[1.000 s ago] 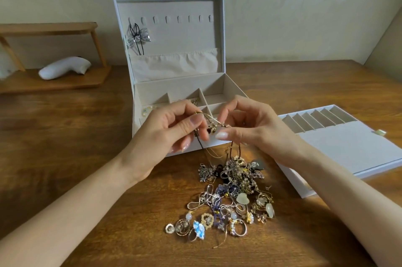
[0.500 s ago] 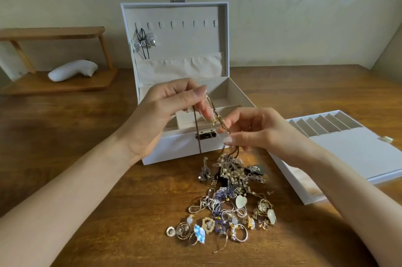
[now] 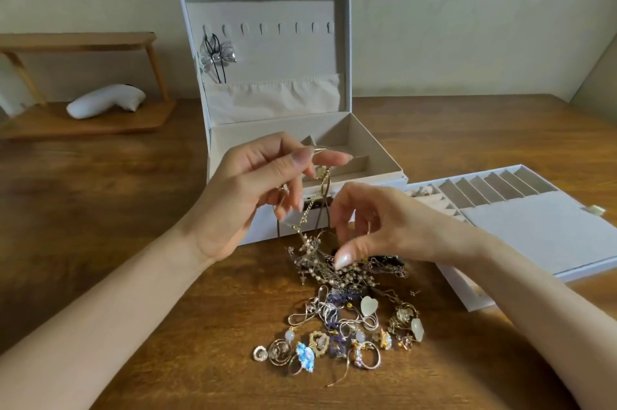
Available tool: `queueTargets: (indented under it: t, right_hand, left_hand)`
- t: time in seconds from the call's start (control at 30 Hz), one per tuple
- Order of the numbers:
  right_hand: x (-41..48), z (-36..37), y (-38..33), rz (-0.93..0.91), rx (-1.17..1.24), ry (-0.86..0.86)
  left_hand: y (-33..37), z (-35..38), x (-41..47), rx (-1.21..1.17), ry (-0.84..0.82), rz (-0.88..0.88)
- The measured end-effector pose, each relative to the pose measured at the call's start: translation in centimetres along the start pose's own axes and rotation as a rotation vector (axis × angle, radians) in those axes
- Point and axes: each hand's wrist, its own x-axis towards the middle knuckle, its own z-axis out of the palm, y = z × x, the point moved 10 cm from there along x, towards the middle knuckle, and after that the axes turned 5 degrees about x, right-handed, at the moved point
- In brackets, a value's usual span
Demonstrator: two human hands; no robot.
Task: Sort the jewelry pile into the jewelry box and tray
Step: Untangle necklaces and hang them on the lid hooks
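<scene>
The head view, the only one, looks down on a wooden table [image 3: 100,216] where the jewelry box [image 3: 377,149] stands open, its lid upright. The tray [image 3: 534,229] lies to its right, one corner just beside the box. The left hand [image 3: 253,195] is raised in front of the box, with its grip closed on a gold chain [image 3: 309,205], pinched between thumb and fingertips. The chain hangs down beside a brown cord [image 3: 325,205], and both run into the knotted top of the pile [image 3: 344,326]. The right hand [image 3: 384,226] hovers just above that knot with its grip open. Its fingers are loosely curled and spread, the thumb tip is down on the tangle, and nothing shows between thumb and forefinger. The pile lies on the table in front of the box, between the two forearms. It holds rings, pendants, a pale heart stone [image 3: 369,305] and a blue piece [image 3: 305,354] among loose wire and chains. As for progress, little looks sorted. A silver bow piece [image 3: 217,55] hangs from the hooks inside the lid, and something small sits in the tray's padded rows [image 3: 422,191], too small to name. The hands hide most of the box's compartments, and the part that shows looks bare. Nearly the whole pile is left, and the chain looks caught in the knot, so it probably needs freeing before it can be put away. At the far left a wooden shelf [image 3: 83,122] carries a white object [image 3: 107,102].
</scene>
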Motion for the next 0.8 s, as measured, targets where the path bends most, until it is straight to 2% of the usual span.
queueTargets:
  t: [0.1, 0.2, 0.27, 0.33, 0.47, 0.67, 0.8]
  right_hand:
    - [-0.1, 0.7, -0.3, 0.035, -0.228, 0.084]
    - [-0.1, 1.4, -1.3, -0.038, -0.467, 0.184]
    - [0.0, 1.3, -1.7, -0.090, -0.501, 0.243]
    - [0.0, 0.6, -1.0, -0.055, -0.396, 0.257]
    - [-0.1, -0.9, 0.4, 0.059, 0.017, 0.185]
    - [-0.6, -3.1, -0.4, -0.048, 0.424, 0.197]
    - [-0.6, -3.5, -0.9, -0.124, 0.517, 0.221]
  left_hand:
    - [0.0, 0.1, -0.1, 0.021, -0.002, 0.014]
    - [0.3, -0.1, -0.1, 0.023, 0.026, 0.030]
    - [0.5, -0.2, -0.1, 0.019, 0.029, 0.044]
    - [0.4, -0.5, -0.1, 0.013, 0.038, 0.036]
    - [-0.2, -0.6, -0.1, 0.093, 0.035, -0.021]
    - [-1.4, 0.2, -0.8, 0.456, 0.085, -0.099]
    - [-2.6, 1.6, -1.1, 0.504, 0.020, -0.153]
